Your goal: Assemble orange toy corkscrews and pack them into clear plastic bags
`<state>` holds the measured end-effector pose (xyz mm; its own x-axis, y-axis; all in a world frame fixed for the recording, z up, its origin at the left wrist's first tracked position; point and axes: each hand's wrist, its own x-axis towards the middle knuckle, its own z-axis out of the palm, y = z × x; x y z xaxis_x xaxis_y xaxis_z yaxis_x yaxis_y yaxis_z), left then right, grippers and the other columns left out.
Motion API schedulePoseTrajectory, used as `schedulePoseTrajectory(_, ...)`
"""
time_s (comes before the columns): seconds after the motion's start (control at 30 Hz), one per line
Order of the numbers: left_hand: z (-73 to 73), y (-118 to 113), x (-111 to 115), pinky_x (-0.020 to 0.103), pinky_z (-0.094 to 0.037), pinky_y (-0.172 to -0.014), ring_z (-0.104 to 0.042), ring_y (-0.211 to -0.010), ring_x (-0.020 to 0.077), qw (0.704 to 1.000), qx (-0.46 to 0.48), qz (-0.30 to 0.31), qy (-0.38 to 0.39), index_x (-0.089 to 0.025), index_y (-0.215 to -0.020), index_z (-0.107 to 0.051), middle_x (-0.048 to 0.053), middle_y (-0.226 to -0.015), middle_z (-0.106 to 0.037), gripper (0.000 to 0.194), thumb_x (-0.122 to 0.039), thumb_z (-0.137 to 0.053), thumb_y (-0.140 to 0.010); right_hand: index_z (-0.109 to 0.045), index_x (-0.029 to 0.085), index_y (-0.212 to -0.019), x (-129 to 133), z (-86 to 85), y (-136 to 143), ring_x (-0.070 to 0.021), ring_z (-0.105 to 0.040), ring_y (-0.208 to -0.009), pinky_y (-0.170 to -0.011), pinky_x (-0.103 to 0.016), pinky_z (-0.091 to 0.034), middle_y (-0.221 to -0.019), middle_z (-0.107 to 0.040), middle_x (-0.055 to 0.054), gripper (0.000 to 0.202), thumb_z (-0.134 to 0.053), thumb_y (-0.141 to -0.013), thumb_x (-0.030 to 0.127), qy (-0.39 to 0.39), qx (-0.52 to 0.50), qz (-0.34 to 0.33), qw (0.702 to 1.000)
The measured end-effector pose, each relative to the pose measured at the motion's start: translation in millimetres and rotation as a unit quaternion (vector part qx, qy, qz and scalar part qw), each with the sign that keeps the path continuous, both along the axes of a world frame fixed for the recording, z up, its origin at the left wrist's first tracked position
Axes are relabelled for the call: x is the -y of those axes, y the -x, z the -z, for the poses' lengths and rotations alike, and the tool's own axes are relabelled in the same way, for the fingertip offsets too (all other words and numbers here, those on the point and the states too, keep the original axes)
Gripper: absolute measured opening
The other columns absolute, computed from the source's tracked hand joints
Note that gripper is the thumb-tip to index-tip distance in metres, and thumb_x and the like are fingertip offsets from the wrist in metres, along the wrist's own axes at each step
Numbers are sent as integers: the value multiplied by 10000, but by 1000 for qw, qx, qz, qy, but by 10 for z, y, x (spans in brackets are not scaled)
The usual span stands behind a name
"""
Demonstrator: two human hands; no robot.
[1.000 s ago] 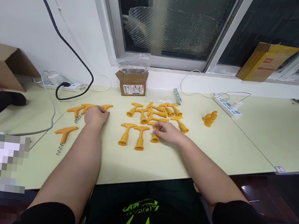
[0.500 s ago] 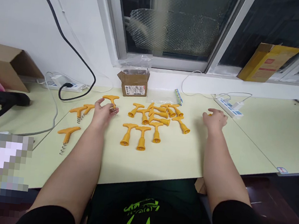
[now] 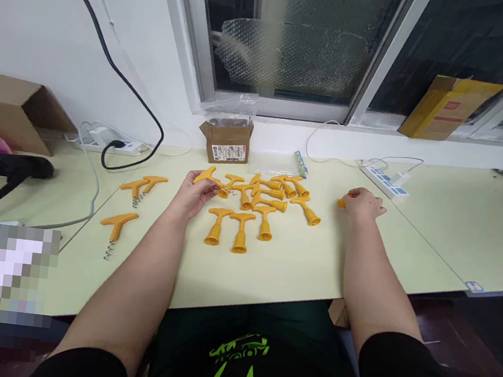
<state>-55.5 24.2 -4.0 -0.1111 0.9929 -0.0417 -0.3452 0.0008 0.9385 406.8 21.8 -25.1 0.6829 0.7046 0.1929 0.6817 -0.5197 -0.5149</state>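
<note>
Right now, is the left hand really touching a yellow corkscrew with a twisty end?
Touching. The head view shows the left hand gripping the yellow corkscrew, its fingers against the part below the crossbar.

The place looks like a small workshop or office workroom, where a labelled cardboard box (image 3: 225, 144) stands on a long pale table (image 3: 268, 284) with a window (image 3: 322, 6) behind it. Many near-identical yellow T-handled pieces (image 3: 241, 233) lie in front of the box, with power strips (image 3: 383, 182) to its left and right.
</note>
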Motion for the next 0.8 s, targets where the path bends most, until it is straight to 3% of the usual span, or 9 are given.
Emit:
schedulePoseTrajectory(0.07,-2,-37,8,249,-580,-711,-723,-748,142,1000,10,1,10,-224,-964,-439,21,-847,-744,525,-119,-804,-602,-680,215,-859,21,-20,29,-336,-478,-1091,-989,-566,-289,-897,-667,-114,155,-626,-714,226,-40,3,-15,999)
schedulePoseTrajectory(0.17,-3,-99,30,273,-600,-755,-725,-749,142,1000,20,4,15,-226,-969,-435,7,-836,-738,556,-104,-827,-593,-638,214,-863,46,-59,129,-290,-537,-1044,-1032,-556,-311,-908,-674,-74,132,-624,-744,271,-201,21,-64,977)
schedulePoseTrajectory(0.23,-4,-153,57,274,-605,-766,-723,-755,138,1000,19,17,11,-222,-1027,-474,-7,-827,-727,569,-110,-839,-605,-599,211,-875,49,-74,267,-251,-584,-997,-1010,-501,-400,-939,-657,-55,156,-636,-759,309,-322,-5,-129,938)
schedulePoseTrajectory(0.3,-5,-217,95,270,-609,-780,-715,-758,127,999,15,35,4,-212,-1086,-516,-15,-828,-718,568,-125,-845,-631,-562,217,-885,52,-72,474,-213,-623,-931,-903,-416,-502,-952,-628,-38,181,-645,-781,341,-389,-87,-217,891)
schedulePoseTrajectory(0.43,-12,-353,177,279,-610,-845,-714,-798,119,997,11,78,-12,-199,-1110,-578,-29,-833,-691,515,-148,-842,-671,-529,241,-923,128,-40,998,-170,-641,-817,-737,-326,-552,-915,-631,-12,224,-663,-847,404,-335,-297,-395,802)
schedulePoseTrajectory(0.57,-16,-447,237,299,-603,-885,-701,-806,116,992,-4,121,-31,-196,-1066,-601,-43,-810,-646,442,-171,-833,-691,-540,251,-966,260,-15,1378,-168,-637,-793,-682,-320,-568,-997,-691,-41,298,-691,-876,492,-255,-403,-487,731)
schedulePoseTrajectory(0.63,-14,-471,258,296,-603,-862,-684,-779,106,990,-21,131,-36,-197,-1050,-600,-44,-814,-635,415,-182,-829,-704,-559,248,-961,299,-2,1460,-187,-651,-833,-673,-325,-571,-1034,-716,-61,339,-725,-853,524,-222,-422,-498,725)
schedulePoseTrajectory(0.8,13,-495,279,267,-593,-817,-664,-776,96,988,-44,145,-41,-200,-1059,-591,-34,-844,-639,411,-207,-831,-725,-717,228,-992,299,35,1493,-248,-680,-959,-851,-429,-576,-1089,-738,-86,362,-795,-793,520,-183,-369,-509,756)
